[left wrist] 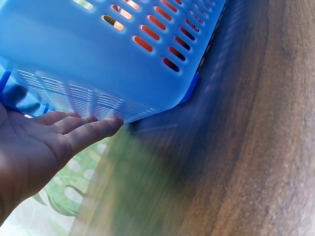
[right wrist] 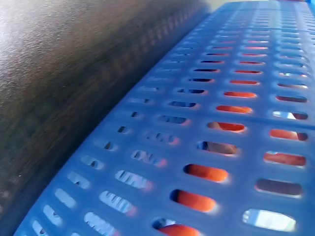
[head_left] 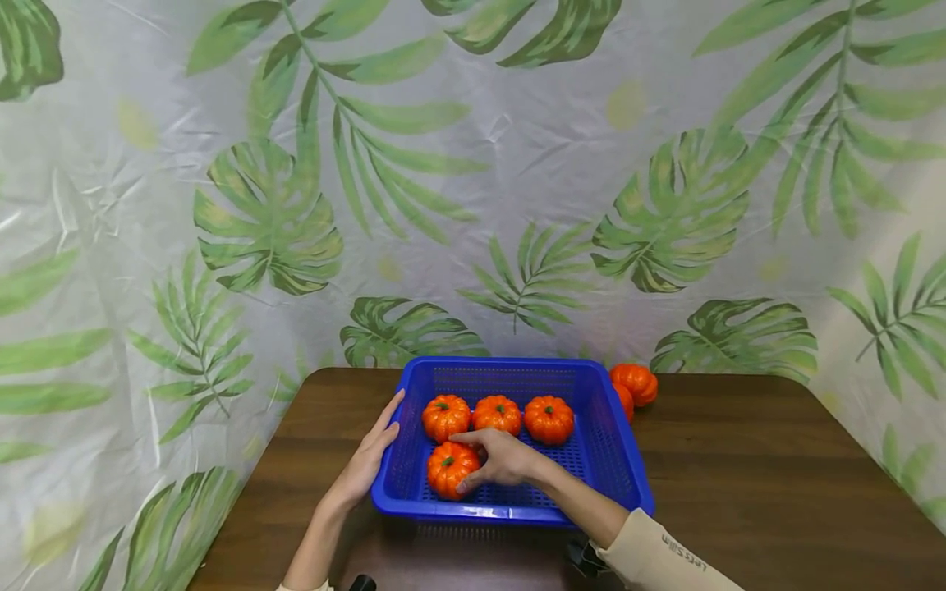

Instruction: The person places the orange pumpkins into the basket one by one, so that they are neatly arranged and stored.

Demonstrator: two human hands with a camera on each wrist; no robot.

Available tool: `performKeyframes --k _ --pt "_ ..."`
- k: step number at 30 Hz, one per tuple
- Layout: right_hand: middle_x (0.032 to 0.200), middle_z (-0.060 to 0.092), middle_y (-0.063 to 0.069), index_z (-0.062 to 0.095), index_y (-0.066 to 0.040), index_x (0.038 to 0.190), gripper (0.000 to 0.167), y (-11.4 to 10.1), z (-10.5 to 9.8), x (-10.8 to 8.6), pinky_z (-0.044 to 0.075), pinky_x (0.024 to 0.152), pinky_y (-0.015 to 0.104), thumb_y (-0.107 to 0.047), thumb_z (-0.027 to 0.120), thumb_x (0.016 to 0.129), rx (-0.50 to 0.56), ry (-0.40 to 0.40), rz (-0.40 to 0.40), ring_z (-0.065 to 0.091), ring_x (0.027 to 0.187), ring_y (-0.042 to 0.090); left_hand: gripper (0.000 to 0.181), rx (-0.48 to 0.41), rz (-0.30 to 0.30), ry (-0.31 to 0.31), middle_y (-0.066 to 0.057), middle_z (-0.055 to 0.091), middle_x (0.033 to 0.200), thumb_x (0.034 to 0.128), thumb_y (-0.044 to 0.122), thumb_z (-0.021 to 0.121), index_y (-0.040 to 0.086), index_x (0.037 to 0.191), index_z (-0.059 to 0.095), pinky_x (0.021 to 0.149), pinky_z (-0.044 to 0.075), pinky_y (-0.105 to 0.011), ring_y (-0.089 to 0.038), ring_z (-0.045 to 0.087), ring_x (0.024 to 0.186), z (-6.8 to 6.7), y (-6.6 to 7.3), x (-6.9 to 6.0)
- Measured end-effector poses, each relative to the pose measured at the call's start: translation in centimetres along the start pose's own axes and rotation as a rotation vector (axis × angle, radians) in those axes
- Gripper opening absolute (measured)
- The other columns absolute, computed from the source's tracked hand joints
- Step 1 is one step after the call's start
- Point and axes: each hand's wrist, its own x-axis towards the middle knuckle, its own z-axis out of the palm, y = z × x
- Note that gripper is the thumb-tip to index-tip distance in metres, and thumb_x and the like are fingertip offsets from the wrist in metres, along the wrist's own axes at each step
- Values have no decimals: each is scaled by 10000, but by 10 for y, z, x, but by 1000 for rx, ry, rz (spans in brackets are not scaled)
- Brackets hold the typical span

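Observation:
A blue plastic basket (head_left: 510,515) with slotted walls stands on the table, holding several orange pumpkins. My right hand (head_left: 508,456) reaches over the near rim and grips the front-left pumpkin (head_left: 447,471), thumb at its near side and a finger across its top. Behind it sit a left pumpkin (head_left: 446,417), a middle pumpkin (head_left: 497,413) and a right pumpkin (head_left: 549,419). My left hand (head_left: 365,461) rests against the basket's left side. In the left wrist view its fingers lie straight along the outer wall. The right wrist view shows slotted wall, with the right hand mostly hidden.
Two more orange pumpkins (head_left: 636,383) lie outside the basket by its far right corner, one partly hidden by the rim. The brown wooden table (head_left: 754,476) extends to both sides. A leaf-patterned curtain (head_left: 517,164) hangs behind the table's far edge.

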Motion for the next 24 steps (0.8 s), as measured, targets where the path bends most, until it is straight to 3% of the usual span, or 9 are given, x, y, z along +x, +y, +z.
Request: performKeyframes --k 7,14,19,24 --pt "1397 631 244 553 19 1460 751 2 4 0 482 1070 531 -112 889 801 2 2 -15 610 1266 361 569 10 9 8 -166 112 1739 1148 272 276 187 1681 97 1033 434 -207 -438 276 1512 1 0 1" --pt "1297 669 248 542 -9 1475 738 0 -2 -4 519 1013 536 -220 867 846 -48 11 -2 658 1195 393 567 12 16 16 -172 112 1738 1147 259 275 169 1680 101 1036 433 -198 -440 271 1511 0 0 1" --pt "1311 657 263 513 15 1485 735 -2 -23 -21 496 1035 561 -302 817 895 -47 61 -2 631 1234 404 576 22 26 8 -177 108 1737 1149 271 273 154 1680 83 1039 440 -209 -441 269 1508 1 0 1" --pt "1405 626 210 496 -36 1508 690 10 -56 -54 451 1076 604 -362 748 954 -9 113 -45 584 1305 407 573 30 24 9 -166 97 1742 1149 268 273 161 1681 86 1047 419 -182 -424 240 1526 0 -1 0"
